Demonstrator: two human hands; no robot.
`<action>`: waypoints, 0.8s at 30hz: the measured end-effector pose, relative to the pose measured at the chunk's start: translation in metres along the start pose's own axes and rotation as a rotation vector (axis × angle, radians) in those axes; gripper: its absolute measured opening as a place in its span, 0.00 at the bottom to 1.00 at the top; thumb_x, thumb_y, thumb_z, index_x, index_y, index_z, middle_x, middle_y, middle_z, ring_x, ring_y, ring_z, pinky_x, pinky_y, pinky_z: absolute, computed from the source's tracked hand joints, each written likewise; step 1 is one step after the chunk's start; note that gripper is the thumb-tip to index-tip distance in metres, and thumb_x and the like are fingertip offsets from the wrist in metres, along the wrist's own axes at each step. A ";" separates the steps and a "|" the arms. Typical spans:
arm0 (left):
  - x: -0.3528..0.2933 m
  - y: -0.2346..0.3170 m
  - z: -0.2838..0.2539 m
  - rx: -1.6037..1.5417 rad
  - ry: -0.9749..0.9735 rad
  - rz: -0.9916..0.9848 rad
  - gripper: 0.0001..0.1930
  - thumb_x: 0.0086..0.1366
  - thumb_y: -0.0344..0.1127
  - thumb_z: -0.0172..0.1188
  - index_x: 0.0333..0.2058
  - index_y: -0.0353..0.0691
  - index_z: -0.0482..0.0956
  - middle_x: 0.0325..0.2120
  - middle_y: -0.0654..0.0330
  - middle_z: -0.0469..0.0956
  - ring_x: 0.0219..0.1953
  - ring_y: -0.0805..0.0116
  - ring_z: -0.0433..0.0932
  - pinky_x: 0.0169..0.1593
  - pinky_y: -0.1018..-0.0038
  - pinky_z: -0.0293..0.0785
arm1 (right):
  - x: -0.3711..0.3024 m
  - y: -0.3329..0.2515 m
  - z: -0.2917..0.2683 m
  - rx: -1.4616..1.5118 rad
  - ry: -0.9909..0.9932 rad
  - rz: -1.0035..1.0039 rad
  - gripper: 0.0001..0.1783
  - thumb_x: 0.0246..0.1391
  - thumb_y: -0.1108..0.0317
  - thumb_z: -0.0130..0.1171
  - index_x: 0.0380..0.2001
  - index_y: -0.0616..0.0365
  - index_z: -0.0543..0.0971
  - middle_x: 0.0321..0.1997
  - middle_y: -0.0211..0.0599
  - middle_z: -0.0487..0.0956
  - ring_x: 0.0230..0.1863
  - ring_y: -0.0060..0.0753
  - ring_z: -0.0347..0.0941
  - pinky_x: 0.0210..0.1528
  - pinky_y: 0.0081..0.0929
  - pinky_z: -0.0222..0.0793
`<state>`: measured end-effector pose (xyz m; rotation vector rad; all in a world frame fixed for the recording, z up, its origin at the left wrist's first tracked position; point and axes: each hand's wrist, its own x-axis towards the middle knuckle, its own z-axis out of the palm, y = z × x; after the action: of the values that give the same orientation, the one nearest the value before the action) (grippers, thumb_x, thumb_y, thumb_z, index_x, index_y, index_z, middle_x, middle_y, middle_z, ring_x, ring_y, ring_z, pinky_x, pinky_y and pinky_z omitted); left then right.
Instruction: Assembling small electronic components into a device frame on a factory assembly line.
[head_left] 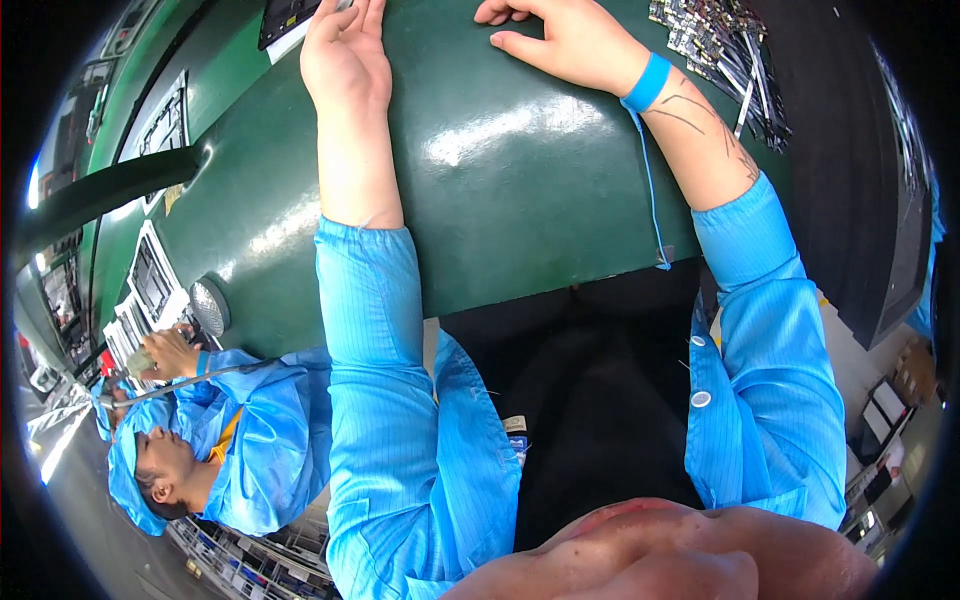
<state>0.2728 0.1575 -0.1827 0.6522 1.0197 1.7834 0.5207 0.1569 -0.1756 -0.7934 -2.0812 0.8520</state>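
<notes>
My left hand (345, 62) is at the top edge of the view, palm partly turned up, its fingertips cut off by the edge. The fingers look bent around a small greyish thing, too little of which shows to name. Just left of them lies a dark flat part (287, 20) with a pale edge. My right hand (572, 38) rests low over the green tabletop (500, 200), thumb and fingers apart, with nothing visible in it. A blue wrist strap (648, 84) with a thin cord circles my right wrist.
Beside my right forearm lies a heap of small flat cable-like parts (715, 45). To the left, a dark curved arm (110, 200) crosses above the table near several white frames (152, 268) and a round grey object (209, 306). A co-worker in blue (250, 440) handles parts there.
</notes>
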 end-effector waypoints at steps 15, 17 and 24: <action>-0.014 -0.001 0.019 0.350 -0.018 0.040 0.28 0.68 0.23 0.54 0.66 0.24 0.64 0.64 0.41 0.68 0.66 0.51 0.70 0.69 0.64 0.67 | -0.001 -0.006 -0.009 -0.011 0.006 0.001 0.13 0.51 0.69 0.66 0.41 0.61 0.83 0.40 0.46 0.84 0.44 0.45 0.81 0.50 0.38 0.78; -0.021 -0.002 0.026 0.496 -0.030 0.138 0.30 0.68 0.22 0.54 0.68 0.25 0.60 0.66 0.41 0.65 0.68 0.51 0.68 0.70 0.64 0.66 | -0.002 -0.005 -0.008 -0.016 -0.004 -0.003 0.13 0.51 0.69 0.66 0.41 0.61 0.83 0.41 0.46 0.84 0.44 0.45 0.81 0.50 0.38 0.78; -0.029 -0.008 0.023 0.105 -0.320 0.063 0.31 0.67 0.20 0.55 0.68 0.35 0.62 0.65 0.47 0.68 0.65 0.55 0.73 0.65 0.68 0.70 | -0.003 -0.008 -0.011 -0.019 0.008 0.009 0.13 0.51 0.70 0.66 0.41 0.61 0.83 0.40 0.46 0.84 0.45 0.45 0.82 0.50 0.38 0.78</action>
<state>0.3065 0.1410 -0.1774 1.0097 0.8843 1.6203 0.5290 0.1529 -0.1650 -0.8158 -2.0833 0.8341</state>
